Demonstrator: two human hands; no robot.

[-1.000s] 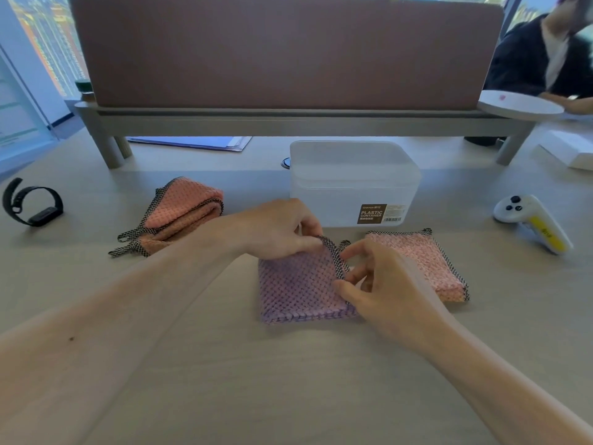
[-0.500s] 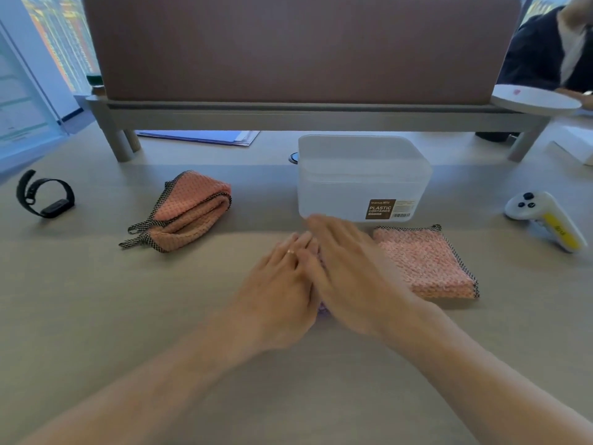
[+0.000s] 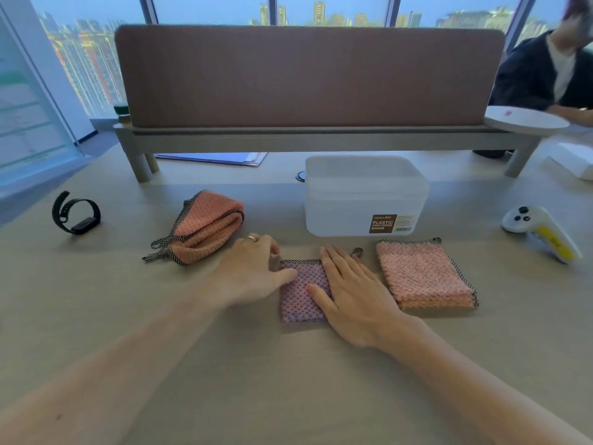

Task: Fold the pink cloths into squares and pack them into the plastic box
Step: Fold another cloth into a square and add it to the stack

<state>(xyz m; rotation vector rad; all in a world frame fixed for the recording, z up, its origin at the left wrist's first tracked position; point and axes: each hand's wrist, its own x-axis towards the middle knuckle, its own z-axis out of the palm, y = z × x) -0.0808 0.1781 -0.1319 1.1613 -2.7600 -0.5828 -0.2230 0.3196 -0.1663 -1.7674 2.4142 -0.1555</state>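
Observation:
A purple-pink cloth (image 3: 298, 297) lies folded into a square on the table in front of me. My right hand (image 3: 356, 297) rests flat on its right half, fingers together. My left hand (image 3: 253, 271) sits at the cloth's left edge, its thumb touching the fabric. Right of them lies a folded pink square cloth (image 3: 423, 273). A loosely folded orange-pink cloth (image 3: 205, 228) sits to the left. The translucent plastic box (image 3: 365, 195), lid on, stands behind the cloths.
A black wristband (image 3: 75, 215) lies at far left. A white and yellow controller (image 3: 542, 232) lies at far right. A brown divider panel on a raised shelf (image 3: 308, 136) crosses the back, with blue papers (image 3: 215, 157) under it. A person sits at back right.
Both hands pinched the cloth's loop corner, then pressed flat over the folded cloth. Now they have spread apart, the left sliding to the left edge, uncovering the cloth's middle.

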